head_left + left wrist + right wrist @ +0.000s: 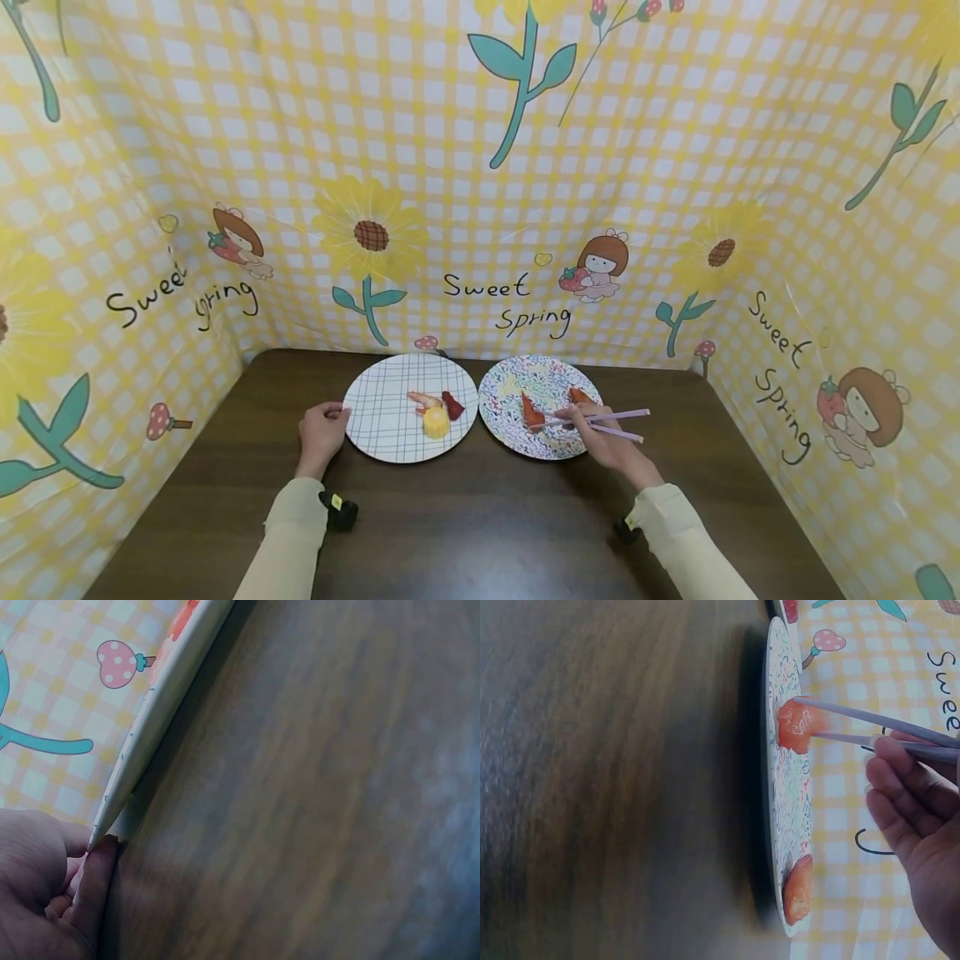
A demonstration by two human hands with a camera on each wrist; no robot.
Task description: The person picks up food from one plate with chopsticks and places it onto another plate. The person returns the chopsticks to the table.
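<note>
My left hand [324, 435] pinches the left rim of a white plate with a grid pattern [378, 417]; the left wrist view shows thumb and finger on its edge [129, 761]. On that plate lie a pinkish shrimp-like piece [422, 400], a yellow chunk [436, 422] and a dark red piece [453, 406]. My right hand [611, 446] holds pale purple chopsticks [624, 414] over a speckled plate [555, 375]. Their tips sit at an orange-red food piece [795, 726] on this plate. Another orange piece [799, 891] lies near the right rim, partly behind the hand in the head view.
Both plates stand side by side near the back edge of a dark wooden table [450, 533]. A yellow checked cloth [480, 217] with printed flowers rises behind the table and along both sides. Black wrist cameras [341, 511] are strapped at the sleeves.
</note>
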